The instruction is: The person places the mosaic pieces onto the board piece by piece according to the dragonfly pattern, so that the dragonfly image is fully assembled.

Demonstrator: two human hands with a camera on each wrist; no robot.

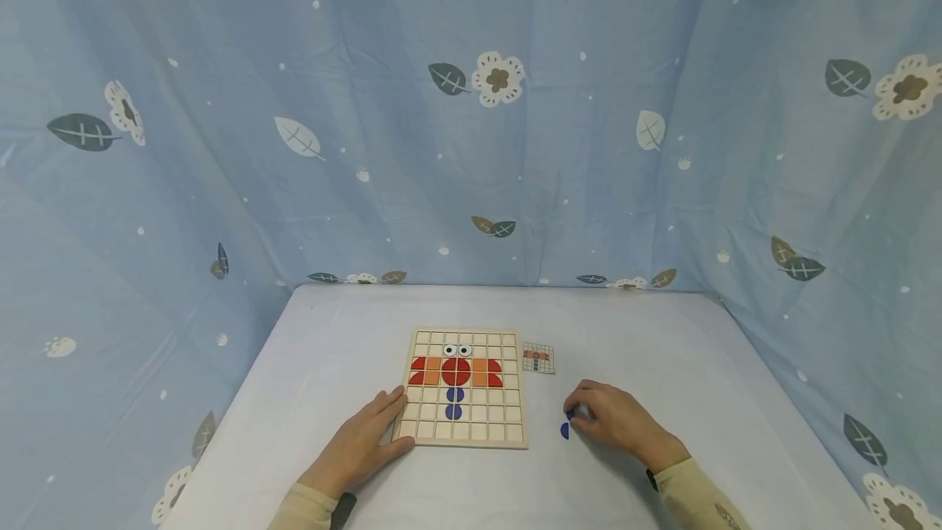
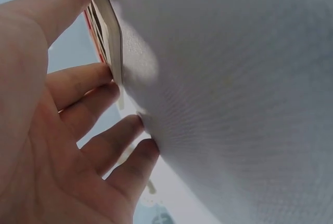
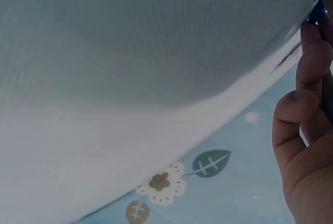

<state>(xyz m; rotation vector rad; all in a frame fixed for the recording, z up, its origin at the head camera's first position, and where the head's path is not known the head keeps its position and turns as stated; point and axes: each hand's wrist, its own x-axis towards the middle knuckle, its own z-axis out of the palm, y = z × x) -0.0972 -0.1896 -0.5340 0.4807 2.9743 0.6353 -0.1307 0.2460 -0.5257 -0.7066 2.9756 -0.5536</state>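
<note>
A wooden grid board (image 1: 471, 432) lies on the white table with colored pieces set in it. On it are two eye pieces (image 1: 464, 350), a red circle (image 1: 456, 372) of quarter pieces, orange squares (image 1: 480, 372), red side pieces and blue half-circles (image 1: 454, 411) below. My left hand (image 1: 364, 440) rests at the board's lower left corner, fingers extended along the left edge, thumb at the bottom edge. To the right of the board, my right hand (image 1: 618, 415) pinches a blue half-circle piece (image 1: 570, 415), partly hidden by the fingers. Another blue half-circle (image 1: 564, 431) lies beside those fingertips.
A small pattern card (image 1: 539, 357) sits against the board's upper right side, printed with a similar figure. Blue patterned cloth (image 1: 574, 186) hangs behind the table (image 1: 625, 334) and along both sides.
</note>
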